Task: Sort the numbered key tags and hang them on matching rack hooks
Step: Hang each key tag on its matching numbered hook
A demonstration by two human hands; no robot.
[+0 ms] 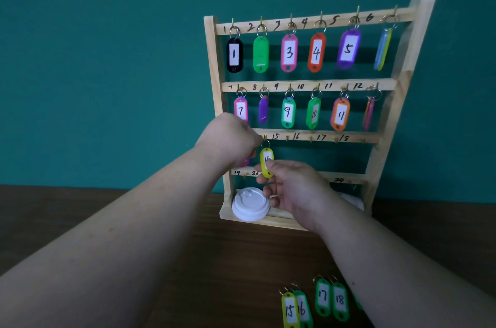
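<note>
The small yellow plastic key tag [266, 159] hung at a left-side hook on the third row of the pale wooden rack [213, 59]. The right hand [292, 188] pinched its flat body. The left hand [228, 139] curled beside its ring, and I couldn't tell whether it held it. The tag looked light, stiff and slick, best held by its faces.

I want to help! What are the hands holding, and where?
Right hand pinches the yellow plastic key tag by its lower end; left hand: cannot tell.
</note>
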